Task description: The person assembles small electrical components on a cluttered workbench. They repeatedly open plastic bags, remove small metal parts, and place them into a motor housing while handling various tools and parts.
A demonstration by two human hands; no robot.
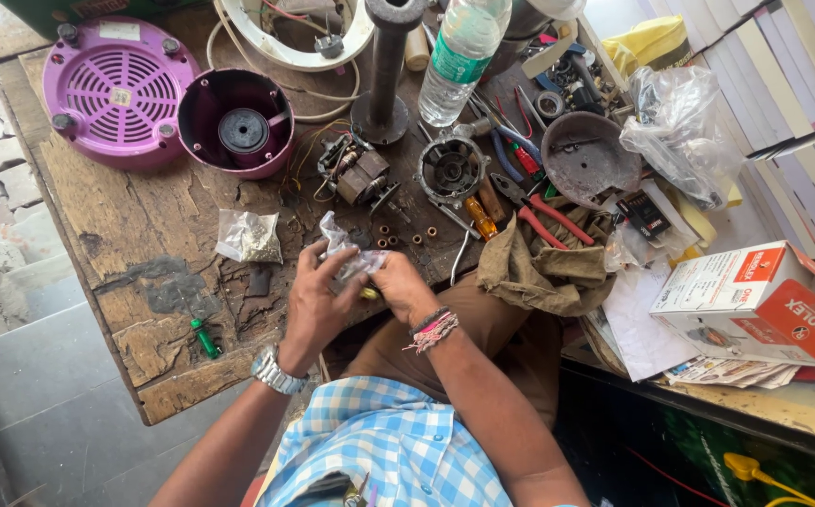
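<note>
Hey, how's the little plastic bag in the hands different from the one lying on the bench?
The small clear bag is held up and crumpled between the left hand and right hand; the other plastic bag lies flat and untouched on the wooden bench. The held bag looks nearly empty, while the lying one is filled with small pale bits. Both are small, clear plastic pouches.

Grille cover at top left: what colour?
Purple grille cover, clearest in the head view.
</note>
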